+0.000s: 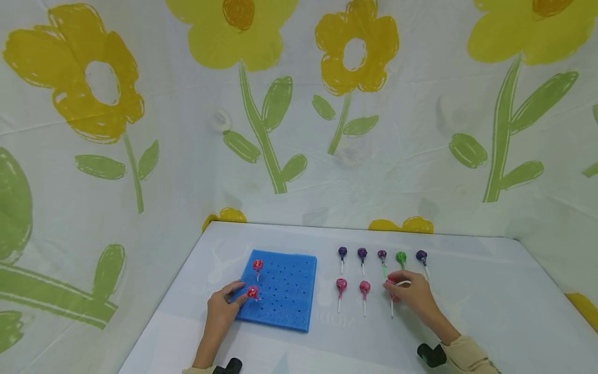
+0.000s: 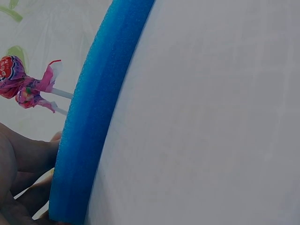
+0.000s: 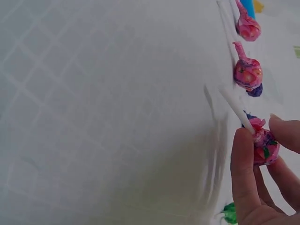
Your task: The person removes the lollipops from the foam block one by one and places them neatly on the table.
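Note:
My left hand (image 1: 223, 306) rests at the left edge of a blue foam board (image 1: 285, 311) dotted with small holes. Its thumb lies close to a red-wrapped lollipop (image 1: 253, 292), and a second red lollipop (image 1: 258, 265) stands farther back. In the left wrist view both sticks meet the foam (image 2: 89, 122). Over at the right, my right hand (image 1: 413, 293) pinches a pink-wrapped lollipop (image 3: 265, 147) between thumb and fingers, its white stick jutting out. Below that hand another white stick (image 1: 392, 310) points toward me; its head is mostly hidden by the fingers.
Two pink lollipops (image 1: 341, 284) lie left of my right hand. Behind them runs a row of several purple and green lollipops (image 1: 362, 253). The white table (image 1: 187, 291) backs onto a flower-print curtain (image 1: 402, 171).

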Available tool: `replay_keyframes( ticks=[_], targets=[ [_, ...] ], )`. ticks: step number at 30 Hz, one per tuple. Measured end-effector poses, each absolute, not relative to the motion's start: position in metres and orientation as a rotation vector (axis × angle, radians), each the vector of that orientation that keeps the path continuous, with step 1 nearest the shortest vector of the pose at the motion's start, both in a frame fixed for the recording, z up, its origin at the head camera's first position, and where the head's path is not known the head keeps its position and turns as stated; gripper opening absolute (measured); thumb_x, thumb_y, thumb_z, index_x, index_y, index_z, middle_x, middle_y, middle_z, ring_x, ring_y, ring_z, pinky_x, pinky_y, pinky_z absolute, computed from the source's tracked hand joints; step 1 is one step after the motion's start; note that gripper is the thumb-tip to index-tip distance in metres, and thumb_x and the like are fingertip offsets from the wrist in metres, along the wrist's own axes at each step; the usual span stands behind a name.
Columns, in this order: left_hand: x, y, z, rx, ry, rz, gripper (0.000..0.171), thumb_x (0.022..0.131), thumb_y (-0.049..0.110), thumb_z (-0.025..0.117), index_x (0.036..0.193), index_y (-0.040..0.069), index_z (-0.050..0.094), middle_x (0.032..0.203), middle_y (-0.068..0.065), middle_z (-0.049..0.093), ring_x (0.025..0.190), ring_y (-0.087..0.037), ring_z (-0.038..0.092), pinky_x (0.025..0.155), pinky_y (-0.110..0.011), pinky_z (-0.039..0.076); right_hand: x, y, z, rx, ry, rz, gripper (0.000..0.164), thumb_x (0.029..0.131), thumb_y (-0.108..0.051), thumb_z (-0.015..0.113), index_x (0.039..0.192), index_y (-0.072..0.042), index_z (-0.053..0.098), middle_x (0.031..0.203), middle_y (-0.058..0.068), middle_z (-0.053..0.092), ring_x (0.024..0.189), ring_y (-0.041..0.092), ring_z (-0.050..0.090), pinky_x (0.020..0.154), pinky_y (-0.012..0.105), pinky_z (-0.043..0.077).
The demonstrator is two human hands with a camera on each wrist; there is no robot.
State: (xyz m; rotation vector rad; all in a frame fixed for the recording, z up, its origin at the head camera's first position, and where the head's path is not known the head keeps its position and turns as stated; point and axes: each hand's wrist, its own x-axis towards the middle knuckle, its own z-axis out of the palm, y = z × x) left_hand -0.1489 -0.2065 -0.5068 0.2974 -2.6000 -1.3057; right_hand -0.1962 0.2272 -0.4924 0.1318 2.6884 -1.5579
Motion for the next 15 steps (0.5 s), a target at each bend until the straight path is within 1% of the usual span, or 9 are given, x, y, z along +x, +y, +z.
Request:
replay_keyframes(
  ticks=[5, 10, 15],
  targets=[
    [-0.1491, -0.2061, -0.5066, 0.295, -2.596, -1.306, 0.031, 0.083, 0.003, 0.069, 0.114, 0.0, 0.067, 0.124, -0.021, 0.059, 0.123, -0.04, 0.048, 0.1, -0.05, 0.04, -0.1962, 0.2274, -0.4943, 0.128, 2.698, -1.533, 0.032, 0.081, -0.015, 0.074, 0.107, 0.002, 0.066, 0.093, 0.01, 0.064, 0.068, 0.017, 0.061, 0.057, 0.024, 0.054],
    [-0.1486, -0.2055, -0.5061, 0.301, -2.595, -1.305, 0.031, 0.084, 0.003, 0.069, 0.115, 0.0, 0.067, 0.125, -0.021, 0.059, 0.123, -0.041, 0.047, 0.1, -0.05, 0.04, -0.1945, 0.2239, -0.4926, 0.118, 2.731, -1.471, 0.03, 0.079, -0.009, 0.075, 0.105, 0.003, 0.066, 0.091, 0.01, 0.063, 0.067, 0.017, 0.059, 0.056, 0.024, 0.053],
    [-0.1483, -0.2057, -0.5061, 0.309, -2.596, -1.31, 0.031, 0.084, 0.003, 0.069, 0.115, 0.0, 0.067, 0.125, -0.021, 0.058, 0.123, -0.041, 0.047, 0.1, -0.05, 0.04, -0.1952, 0.2196, -0.4926, 0.149, 2.752, -1.397, 0.027, 0.079, -0.007, 0.075, 0.102, 0.002, 0.066, 0.088, 0.009, 0.062, 0.064, 0.016, 0.056, 0.055, 0.024, 0.053]
  ],
)
